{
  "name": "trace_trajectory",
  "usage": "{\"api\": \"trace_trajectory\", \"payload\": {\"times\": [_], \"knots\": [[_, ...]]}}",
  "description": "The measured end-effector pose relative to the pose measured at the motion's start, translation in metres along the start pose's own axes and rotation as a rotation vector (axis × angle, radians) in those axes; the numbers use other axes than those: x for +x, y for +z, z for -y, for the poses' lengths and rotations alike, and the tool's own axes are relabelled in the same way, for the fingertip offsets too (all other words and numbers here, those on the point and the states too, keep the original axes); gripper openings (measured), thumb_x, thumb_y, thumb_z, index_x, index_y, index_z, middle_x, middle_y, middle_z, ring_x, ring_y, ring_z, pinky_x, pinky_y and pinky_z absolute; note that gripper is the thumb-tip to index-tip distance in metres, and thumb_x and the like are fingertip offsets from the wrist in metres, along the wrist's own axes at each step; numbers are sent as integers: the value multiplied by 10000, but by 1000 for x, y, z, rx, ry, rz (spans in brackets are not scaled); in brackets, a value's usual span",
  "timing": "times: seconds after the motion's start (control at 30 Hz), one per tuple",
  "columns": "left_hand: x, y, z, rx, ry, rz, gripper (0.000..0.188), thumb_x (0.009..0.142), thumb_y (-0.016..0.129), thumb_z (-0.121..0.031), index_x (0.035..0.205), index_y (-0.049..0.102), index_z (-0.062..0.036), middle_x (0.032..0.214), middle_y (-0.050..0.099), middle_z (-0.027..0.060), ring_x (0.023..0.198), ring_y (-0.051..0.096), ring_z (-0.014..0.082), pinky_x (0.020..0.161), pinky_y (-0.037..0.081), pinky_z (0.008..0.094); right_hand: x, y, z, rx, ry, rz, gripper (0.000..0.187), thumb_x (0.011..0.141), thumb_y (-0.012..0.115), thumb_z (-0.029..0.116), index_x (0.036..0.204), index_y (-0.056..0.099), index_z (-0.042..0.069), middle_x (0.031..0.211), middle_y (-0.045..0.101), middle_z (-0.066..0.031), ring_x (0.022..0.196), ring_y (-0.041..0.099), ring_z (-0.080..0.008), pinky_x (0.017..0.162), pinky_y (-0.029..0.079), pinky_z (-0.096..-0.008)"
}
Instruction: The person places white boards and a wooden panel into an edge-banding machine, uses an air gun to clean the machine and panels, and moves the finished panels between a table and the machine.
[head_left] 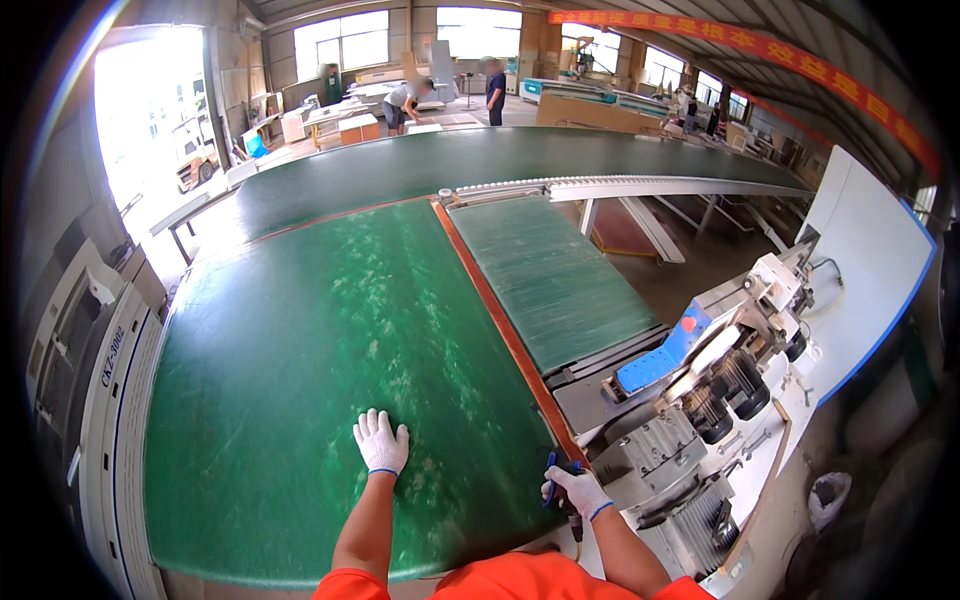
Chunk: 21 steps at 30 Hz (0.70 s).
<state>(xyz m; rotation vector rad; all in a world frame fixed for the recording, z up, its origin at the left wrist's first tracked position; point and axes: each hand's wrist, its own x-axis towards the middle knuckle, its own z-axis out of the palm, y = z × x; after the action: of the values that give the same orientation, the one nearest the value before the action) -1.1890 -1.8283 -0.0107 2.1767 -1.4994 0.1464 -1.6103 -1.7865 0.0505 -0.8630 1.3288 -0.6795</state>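
My left hand (pixel 381 443), in a white knit glove with a blue cuff, lies flat on the green work surface (pixel 270 400) with its fingers spread. Nothing is in it. Pale dusty marks streak the green around and beyond that hand. My right hand (pixel 580 492), gloved the same way, is closed round a blue-and-black air blow gun (pixel 553 462) at the surface's right edge. A hose fitting (pixel 576 527) hangs below this hand. Part of the gun is hidden by the fingers.
A reddish-brown strip (pixel 500 315) borders the green surface, with a narrower green belt (pixel 545 270) beyond it. Machinery with motors (pixel 740 380) stands close on my right, a white machine (pixel 120 400) on my left. Farther off are a long conveyor (pixel 400 155), people and a forklift (pixel 195 155).
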Motion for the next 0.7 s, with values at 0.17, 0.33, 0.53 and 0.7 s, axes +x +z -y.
{"api": "trace_trajectory", "payload": {"times": [0.17,0.33,0.53,0.7], "knots": [[1,6,-16,-16,73,-11,580,924,654,-391,1350,601,-1,1507,529,217,1466,389,440,1235,263,593,-19,-9,7,102,-7,-85,239,973,761,246,1007,733,11,819,763,-97,725,734,-191,681,578,-356],[4,22,-26,-10,138,-20,559,932,654,-372,1349,604,-3,1501,539,218,1450,417,438,1229,274,592,-18,-55,-17,-7,-61,-155,294,982,723,319,986,736,25,810,761,-93,715,725,-184,670,576,-349],[11,24,-45,20,131,44,555,975,635,-381,1391,599,-17,1534,531,221,1473,404,434,1245,256,575,-62,-74,-3,-153,108,-366,410,946,721,441,885,757,38,768,748,-53,625,659,-150,561,489,-335],[18,31,-70,-9,173,52,556,965,640,-381,1381,600,-15,1526,533,216,1464,411,426,1242,260,572,-62,-82,-38,-42,97,-349,415,957,704,412,838,754,18,755,743,-76,651,671,-161,595,499,-341]]}}
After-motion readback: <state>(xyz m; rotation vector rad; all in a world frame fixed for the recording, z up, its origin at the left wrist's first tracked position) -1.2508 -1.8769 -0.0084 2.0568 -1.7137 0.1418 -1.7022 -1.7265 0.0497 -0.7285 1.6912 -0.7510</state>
